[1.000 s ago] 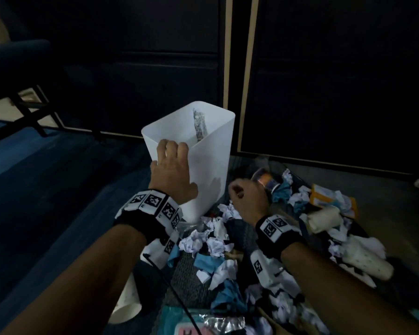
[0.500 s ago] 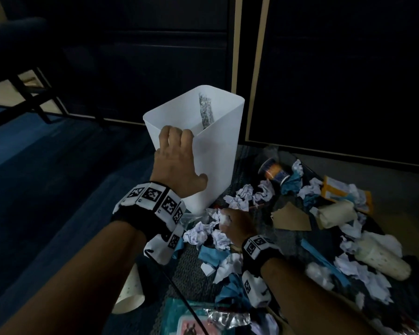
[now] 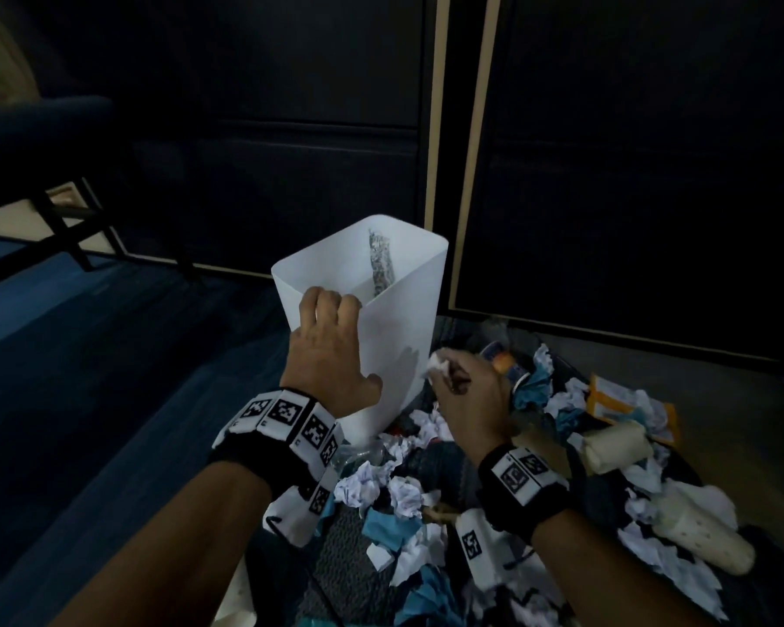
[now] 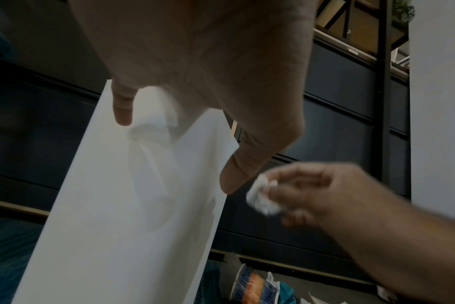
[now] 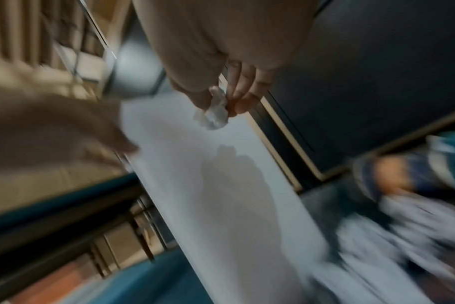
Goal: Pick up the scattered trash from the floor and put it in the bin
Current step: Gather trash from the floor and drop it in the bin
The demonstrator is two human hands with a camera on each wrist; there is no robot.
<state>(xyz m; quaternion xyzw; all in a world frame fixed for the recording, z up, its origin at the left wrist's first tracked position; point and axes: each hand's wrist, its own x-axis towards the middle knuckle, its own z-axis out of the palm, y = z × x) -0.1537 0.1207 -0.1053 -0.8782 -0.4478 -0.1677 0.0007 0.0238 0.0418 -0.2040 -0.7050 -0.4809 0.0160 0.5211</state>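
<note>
Crumpled paper (image 5: 213, 112) pinched in right hand (image 3: 469, 400), wrist-view only.

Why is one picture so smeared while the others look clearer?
Right wrist view: motion blur smears the floor litter, though the crumpled paper stays readable. Head view: dim but sharp, a hand shadow on the white bin. Left wrist view: only the right hand blurs.

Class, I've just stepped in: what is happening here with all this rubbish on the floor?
A person is clearing litter into a white bin. Their left hand grips the bin's near rim, with fingers hooked over the edge. The right hand pinches a small crumpled white paper ball beside the bin, not yet over the opening. A heap of crumpled paper and paper cups still lies on the floor.
</note>
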